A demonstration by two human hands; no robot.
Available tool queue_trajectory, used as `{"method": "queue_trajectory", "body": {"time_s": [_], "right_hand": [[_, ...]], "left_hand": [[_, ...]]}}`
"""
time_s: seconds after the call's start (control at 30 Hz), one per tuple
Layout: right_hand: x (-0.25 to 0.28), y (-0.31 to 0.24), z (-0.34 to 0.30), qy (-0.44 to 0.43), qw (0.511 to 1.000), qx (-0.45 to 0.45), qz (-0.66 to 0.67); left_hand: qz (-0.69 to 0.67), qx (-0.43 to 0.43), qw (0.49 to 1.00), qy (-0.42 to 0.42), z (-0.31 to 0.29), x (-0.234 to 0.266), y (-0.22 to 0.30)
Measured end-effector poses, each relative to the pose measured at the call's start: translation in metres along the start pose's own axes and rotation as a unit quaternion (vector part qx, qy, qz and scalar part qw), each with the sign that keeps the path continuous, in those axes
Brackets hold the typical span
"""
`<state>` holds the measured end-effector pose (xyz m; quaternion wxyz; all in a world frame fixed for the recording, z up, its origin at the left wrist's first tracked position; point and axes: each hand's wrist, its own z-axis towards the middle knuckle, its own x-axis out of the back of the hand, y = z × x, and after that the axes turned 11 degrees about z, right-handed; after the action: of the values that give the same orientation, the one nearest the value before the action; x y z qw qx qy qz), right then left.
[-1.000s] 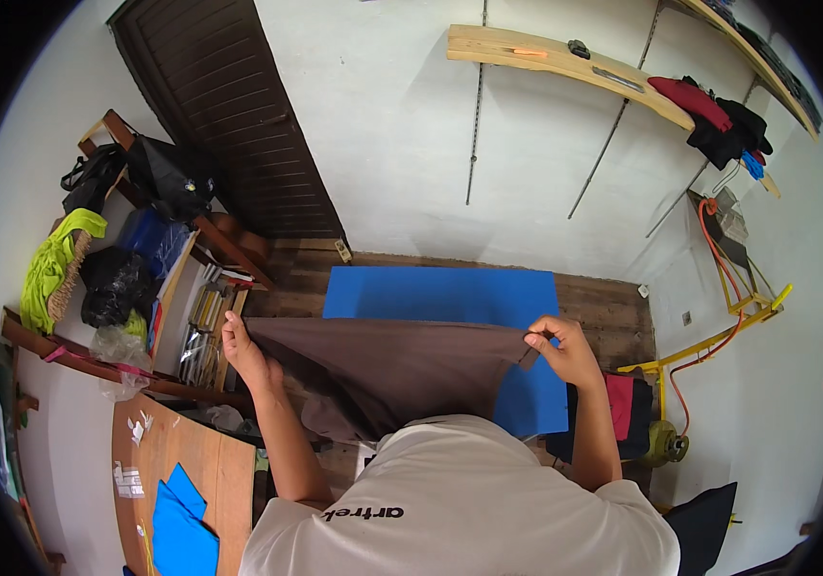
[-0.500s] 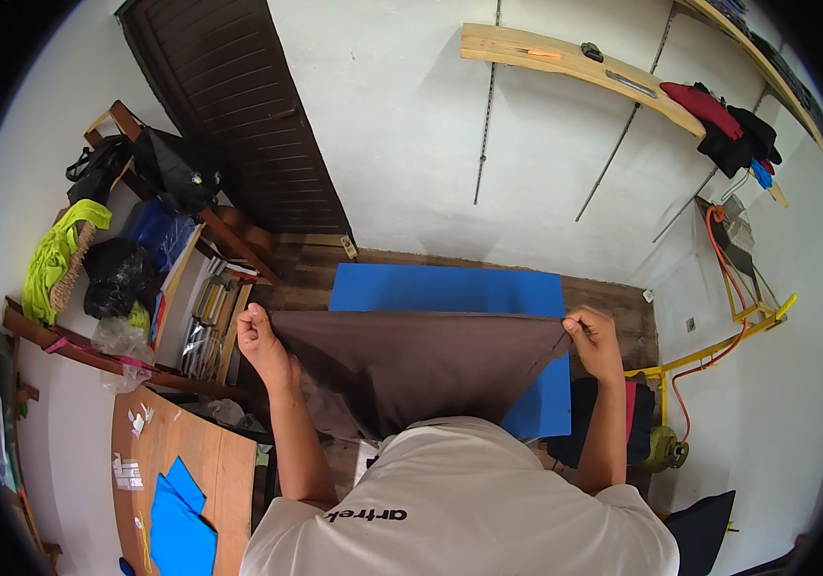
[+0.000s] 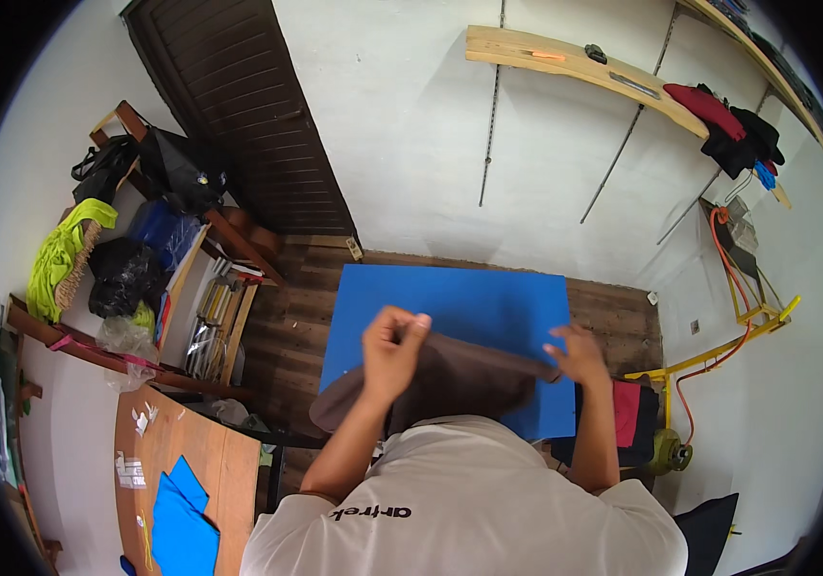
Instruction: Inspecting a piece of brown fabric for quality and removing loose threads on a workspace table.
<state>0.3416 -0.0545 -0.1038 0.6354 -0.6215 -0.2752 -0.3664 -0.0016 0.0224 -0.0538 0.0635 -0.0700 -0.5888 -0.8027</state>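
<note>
A piece of dark brown cloth (image 3: 474,379) hangs folded and bunched in front of my body, over the blue tabletop (image 3: 450,288). My left hand (image 3: 392,357) is closed, thumb against curled fingers, at the cloth's upper left part; its grip on the fabric is partly hidden. At the cloth's right end is my right hand (image 3: 580,357), smeared by motion. Its fingers look partly spread beside the cloth's corner, and whether they pinch it is unclear. The lower part of the cloth is hidden by my white shirt.
At the lower left, a wooden table (image 3: 234,470) bears blue cloth pieces (image 3: 184,523) and paper scraps. A shelf rack with bags (image 3: 176,168) stands at the left. Right of the blue table are a yellow metal frame (image 3: 709,353) with an orange hose and dark and red fabric (image 3: 628,418).
The cloth was stretched wide between both hands; now it is slack and folded. My left hand moved right toward the middle, the right hand slightly down and left. More of the blue tabletop shows.
</note>
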Motion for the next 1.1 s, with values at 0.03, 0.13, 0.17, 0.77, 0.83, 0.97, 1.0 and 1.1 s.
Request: {"method": "queue_trajectory", "body": {"time_s": [0.03, 0.13, 0.17, 0.77, 0.83, 0.97, 1.0, 1.1], "right_hand": [[-0.008, -0.017, 0.010, 0.019, 0.983, 0.074, 0.168], [-0.036, -0.074, 0.017, -0.080, 0.907, 0.126, 0.394], [-0.043, -0.090, 0.019, -0.101, 0.882, 0.175, 0.427], [-0.080, -0.157, 0.030, 0.009, 0.879, 0.184, 0.439], [-0.079, -0.161, 0.031, 0.016, 0.881, 0.181, 0.436], [-0.076, -0.163, 0.030, 0.032, 0.896, 0.194, 0.398], [-0.075, -0.164, 0.030, 0.021, 0.899, 0.187, 0.395], [-0.076, -0.169, 0.030, 0.058, 0.882, 0.235, 0.404]], "left_hand": [[-0.016, 0.015, 0.999, -0.024, -0.006, -0.014, -0.001], [0.009, 0.064, 0.993, -0.095, -0.019, -0.032, -0.008], [0.008, 0.052, 0.994, -0.098, -0.019, -0.035, -0.011], [0.020, 0.036, 0.999, -0.014, -0.013, -0.012, -0.006], [0.055, 0.000, 0.998, 0.010, -0.011, -0.010, -0.002], [0.060, -0.017, 0.998, 0.026, -0.008, -0.006, 0.003], [0.060, -0.018, 0.998, 0.026, -0.008, -0.006, 0.004], [0.038, -0.005, 0.999, 0.033, -0.007, -0.005, 0.005]]}}
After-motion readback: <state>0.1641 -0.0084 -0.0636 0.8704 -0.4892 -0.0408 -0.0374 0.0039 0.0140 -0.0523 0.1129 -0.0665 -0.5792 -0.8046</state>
